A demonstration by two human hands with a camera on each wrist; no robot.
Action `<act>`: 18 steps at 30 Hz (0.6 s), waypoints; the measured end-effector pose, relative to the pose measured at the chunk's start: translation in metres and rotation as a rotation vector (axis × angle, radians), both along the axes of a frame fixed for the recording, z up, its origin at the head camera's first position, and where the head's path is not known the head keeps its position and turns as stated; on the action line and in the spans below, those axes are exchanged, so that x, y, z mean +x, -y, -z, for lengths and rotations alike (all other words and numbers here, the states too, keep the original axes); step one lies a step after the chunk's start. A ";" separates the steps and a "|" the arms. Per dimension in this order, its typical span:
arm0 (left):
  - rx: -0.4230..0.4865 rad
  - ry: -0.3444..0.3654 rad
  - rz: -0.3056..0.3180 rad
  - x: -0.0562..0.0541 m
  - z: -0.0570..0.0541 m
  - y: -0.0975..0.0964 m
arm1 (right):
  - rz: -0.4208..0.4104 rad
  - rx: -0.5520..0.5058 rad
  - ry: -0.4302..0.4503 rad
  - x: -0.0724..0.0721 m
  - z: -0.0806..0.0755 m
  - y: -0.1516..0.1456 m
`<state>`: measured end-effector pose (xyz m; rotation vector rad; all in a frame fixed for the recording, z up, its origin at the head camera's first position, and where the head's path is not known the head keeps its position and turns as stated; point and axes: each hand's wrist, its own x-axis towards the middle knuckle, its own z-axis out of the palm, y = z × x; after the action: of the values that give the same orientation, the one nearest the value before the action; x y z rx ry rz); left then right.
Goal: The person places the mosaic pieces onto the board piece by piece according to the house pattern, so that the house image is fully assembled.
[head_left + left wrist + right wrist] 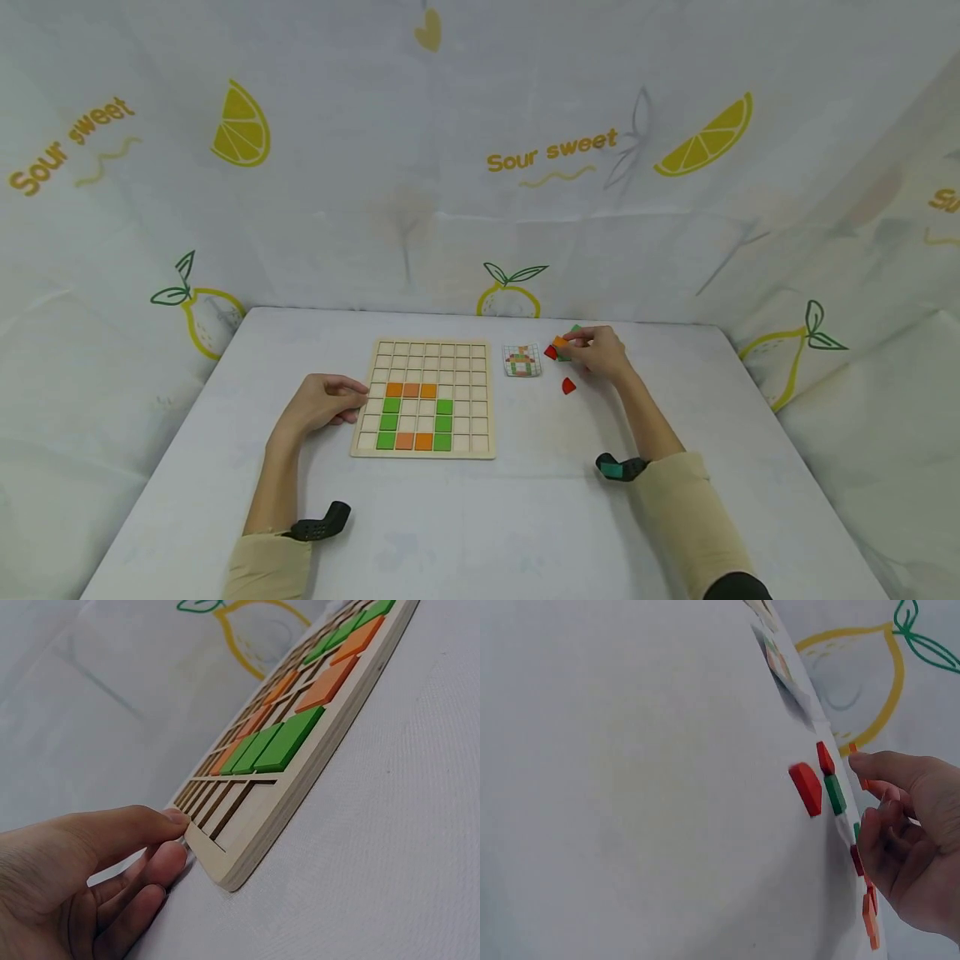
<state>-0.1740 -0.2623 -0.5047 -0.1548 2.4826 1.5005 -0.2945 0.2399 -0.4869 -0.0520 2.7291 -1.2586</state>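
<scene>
My left hand [322, 402] is at the left edge of a wooden grid board [491, 417], gripping its rim with the thumb on top and the index finger at the side. Green tiles [289, 740] and orange tiles [328, 684] sit in the board's cells, forming a rectangular outline. To the right of the board, my right hand [600, 352] pinches an orange tile [559, 341] between thumb and index finger, above a loose group of pieces. A red piece [551, 352] and a green piece [576, 328] show around the fingers; others are partly hidden.
A small pattern card [522, 361] lies between the board and the loose pieces. One red rounded piece [568, 386] lies apart, nearer the front. Behind the white table [480, 533] hangs a lemon-printed cloth [360, 233].
</scene>
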 end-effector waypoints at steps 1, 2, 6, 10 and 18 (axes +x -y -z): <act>0.000 0.000 0.000 0.000 -0.001 0.000 | -0.017 -0.002 -0.011 0.001 -0.002 0.005; 0.001 -0.002 0.000 0.000 -0.001 -0.001 | -0.036 -0.005 -0.021 0.003 -0.004 0.010; 0.001 -0.007 0.000 0.000 -0.002 -0.001 | -0.103 -0.033 -0.049 0.011 -0.012 0.035; 0.000 -0.011 -0.001 0.000 -0.002 -0.001 | -0.185 -0.070 -0.067 0.020 -0.018 0.065; 0.000 -0.001 -0.004 0.000 -0.001 0.000 | -0.359 -0.096 -0.026 0.037 -0.017 0.119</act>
<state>-0.1738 -0.2618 -0.5034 -0.1599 2.4843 1.5022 -0.2574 0.1209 -0.4697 -0.5438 2.5236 -1.2842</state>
